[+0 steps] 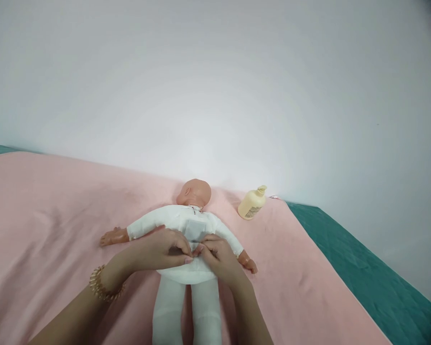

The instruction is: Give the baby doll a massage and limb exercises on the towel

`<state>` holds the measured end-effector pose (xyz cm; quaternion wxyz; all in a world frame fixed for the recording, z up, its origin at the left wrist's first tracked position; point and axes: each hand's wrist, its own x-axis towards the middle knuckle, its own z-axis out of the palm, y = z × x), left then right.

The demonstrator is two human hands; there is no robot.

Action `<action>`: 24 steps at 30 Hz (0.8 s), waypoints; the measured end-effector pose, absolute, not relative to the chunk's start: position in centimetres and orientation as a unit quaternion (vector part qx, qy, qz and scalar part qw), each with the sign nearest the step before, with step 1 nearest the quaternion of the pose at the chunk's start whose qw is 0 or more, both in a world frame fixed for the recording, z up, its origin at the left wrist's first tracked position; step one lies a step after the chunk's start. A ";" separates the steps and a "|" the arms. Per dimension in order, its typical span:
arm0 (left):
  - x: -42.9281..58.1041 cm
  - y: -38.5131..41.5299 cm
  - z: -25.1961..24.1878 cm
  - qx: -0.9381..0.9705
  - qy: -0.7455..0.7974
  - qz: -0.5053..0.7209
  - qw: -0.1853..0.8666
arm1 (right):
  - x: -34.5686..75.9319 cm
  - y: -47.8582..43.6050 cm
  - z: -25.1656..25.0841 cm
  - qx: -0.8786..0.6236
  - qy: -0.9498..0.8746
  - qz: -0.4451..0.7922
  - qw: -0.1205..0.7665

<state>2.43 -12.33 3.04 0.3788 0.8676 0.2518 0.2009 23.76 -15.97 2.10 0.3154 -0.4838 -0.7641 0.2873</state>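
A baby doll [197, 191] with a bald plastic head and a white cloth body lies face down, arms spread and head turned to the left. On its upper back is a grey square patch [196, 230]. My left hand [168, 250] rests over the doll's back from the left, thumb and fingers drawn together at the middle. Close against it, from the right, my right hand [215, 254] has its fingers curled and pinched on the white cloth of the back. The fingertips of the two hands nearly meet just below the patch, and partly hide the cloth between them.
A pale yellow pump bottle [251, 205] stands to the right of the doll's head. The pink blanket [57, 206] underneath has creases at the left. Green cloth [355, 258] shows along its right edge. A plain white wall [215, 96] rises behind.
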 end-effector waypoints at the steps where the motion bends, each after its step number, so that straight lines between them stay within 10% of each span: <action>1: 2.4 -12.3 3.0 0.867 0.251 0.200 0.381 | 23.7 -16.0 2.1 -0.484 -0.765 0.286 0.313; 24: 2.3 -11.8 2.4 0.864 0.291 0.204 0.357 | 23.7 -15.4 1.3 -0.479 -0.756 0.271 0.353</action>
